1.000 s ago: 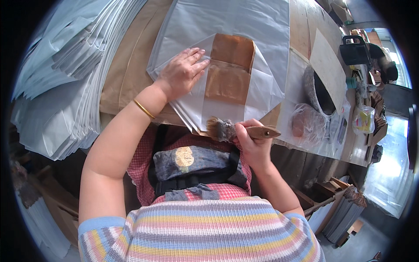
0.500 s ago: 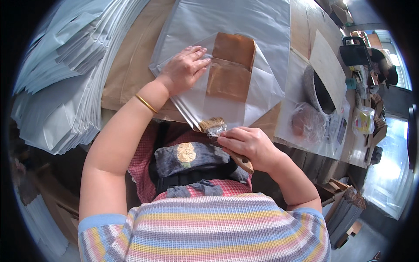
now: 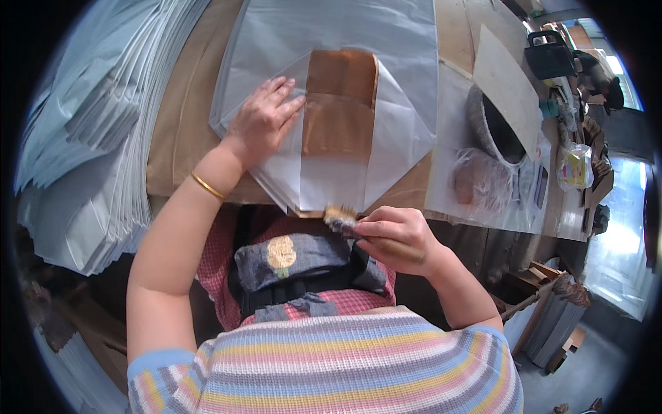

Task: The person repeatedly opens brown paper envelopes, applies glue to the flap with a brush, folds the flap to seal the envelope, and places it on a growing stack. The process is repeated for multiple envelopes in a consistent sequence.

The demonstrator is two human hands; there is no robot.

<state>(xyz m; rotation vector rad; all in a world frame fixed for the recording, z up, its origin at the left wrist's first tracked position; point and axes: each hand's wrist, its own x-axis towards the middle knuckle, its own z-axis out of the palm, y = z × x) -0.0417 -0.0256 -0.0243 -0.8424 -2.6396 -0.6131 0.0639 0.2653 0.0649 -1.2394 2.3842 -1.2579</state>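
Note:
A stack of flat white paper bags (image 3: pixel 403 110) lies on the table, its near end folded into a pointed shape. Down the middle of the top bag runs a brown rectangular panel (image 3: pixel 339 124). My left hand (image 3: pixel 265 116) rests on the bag just left of this panel, fingers stretched out and palm down. In my right hand (image 3: pixel 398 238) is a brush with a wooden handle and tan bristles (image 3: pixel 341 215). The bristle end is at the stack's near edge, right of its middle; whether it touches the paper I cannot tell.
A large pile of white paper sheets (image 3: pixel 103 152) stands at the left. On the right are a round grey container (image 3: pixel 483 124) partly covered by a board (image 3: pixel 507 90), and a clear plastic bag (image 3: pixel 476 183). A black box with a handle (image 3: pixel 549 55) sits farther back.
My right hand has moved the brush rightward along the stack's near edge, from its left corner, and slightly toward me. My left hand keeps its place on the bag. The view has shifted.

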